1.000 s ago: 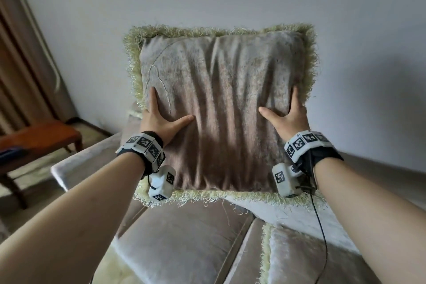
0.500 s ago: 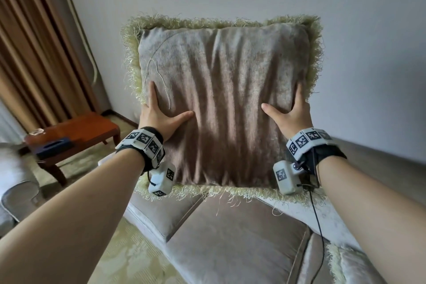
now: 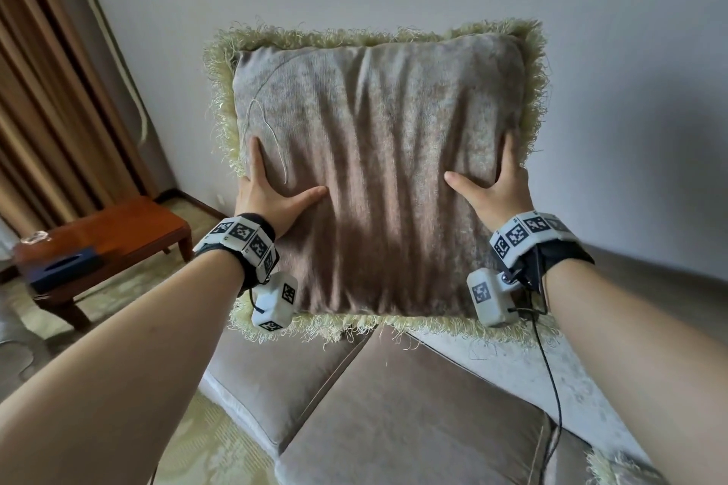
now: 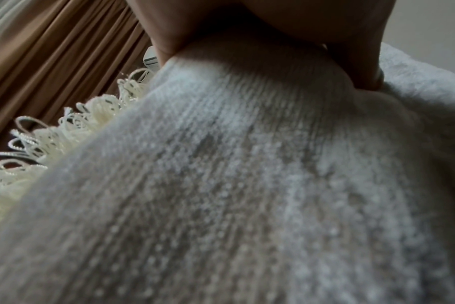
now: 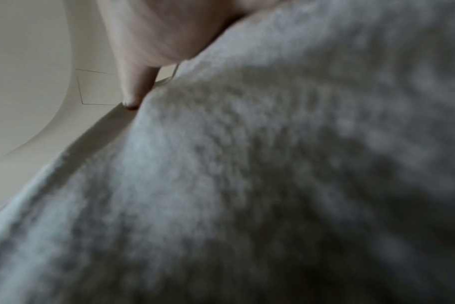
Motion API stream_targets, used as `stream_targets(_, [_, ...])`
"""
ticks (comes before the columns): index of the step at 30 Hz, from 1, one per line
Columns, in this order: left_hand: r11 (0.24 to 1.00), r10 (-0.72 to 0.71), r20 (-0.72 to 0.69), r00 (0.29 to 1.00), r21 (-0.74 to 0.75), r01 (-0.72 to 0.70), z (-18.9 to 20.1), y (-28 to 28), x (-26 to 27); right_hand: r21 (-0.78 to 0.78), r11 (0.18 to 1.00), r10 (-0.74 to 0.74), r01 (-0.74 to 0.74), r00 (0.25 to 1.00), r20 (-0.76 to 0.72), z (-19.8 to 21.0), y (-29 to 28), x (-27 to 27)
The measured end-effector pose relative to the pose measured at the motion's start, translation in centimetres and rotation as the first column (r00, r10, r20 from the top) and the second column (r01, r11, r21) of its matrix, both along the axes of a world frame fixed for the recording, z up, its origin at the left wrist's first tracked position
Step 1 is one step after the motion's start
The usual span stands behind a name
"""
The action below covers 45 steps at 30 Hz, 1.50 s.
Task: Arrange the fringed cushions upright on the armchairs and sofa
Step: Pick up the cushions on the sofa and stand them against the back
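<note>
i read soft, dim daylight on the head view, shadows streaking the cushion point(image 3: 378, 177); edges bow from lens distortion. both wrist views are dark and blurred at close range.

The cushion point(image 5: 273, 185) filled most of the right wrist view, its pale ribbed fabric blurred and close. The right hand point(image 5: 153, 35) pressed against its upper edge at the top of the frame, one finger point(image 5: 134, 90) pointing down along the fabric. Behind lay a plain pale wall point(image 5: 26, 72).

Bare forearms; marker-printed white wristbands point(image 3: 240, 238); apparently black straps
</note>
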<state>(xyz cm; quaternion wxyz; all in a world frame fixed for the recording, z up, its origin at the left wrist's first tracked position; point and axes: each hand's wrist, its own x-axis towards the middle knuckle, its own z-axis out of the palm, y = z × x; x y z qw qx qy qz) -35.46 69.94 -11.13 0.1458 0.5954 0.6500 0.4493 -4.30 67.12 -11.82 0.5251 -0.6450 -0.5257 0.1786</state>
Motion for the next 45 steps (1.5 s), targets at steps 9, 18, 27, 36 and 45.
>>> stream_targets(9, [0.994,-0.074,-0.004,0.997,-0.082,0.073,-4.0,8.4,2.9,-0.093,0.993,-0.072,0.071,0.997,-0.009,-4.0,6.4,2.7])
stream_targets(18, [0.941,-0.287,0.016,0.958,-0.182,0.285,-8.4,18.3,6.7,-0.187,0.947,-0.262,0.261,0.965,0.016,-8.0,10.0,5.0])
stream_targets(27, [0.820,-0.507,0.035,0.861,-0.289,0.494,-12.6,26.7,10.5,-0.273,0.827,-0.508,0.492,0.861,0.014,-12.1,11.6,5.2])
stream_targets(36, [0.748,-0.551,0.058,0.832,-0.408,0.524,-20.2,28.5,13.6,-0.398,0.741,-0.564,0.540,0.823,0.066,-18.5,11.9,7.3])
stream_targets(45, [0.715,-0.547,0.022,0.837,-0.508,0.480,-29.0,29.2,15.9,-0.544,0.684,-0.537,0.486,0.840,0.075,-27.8,13.0,10.2])
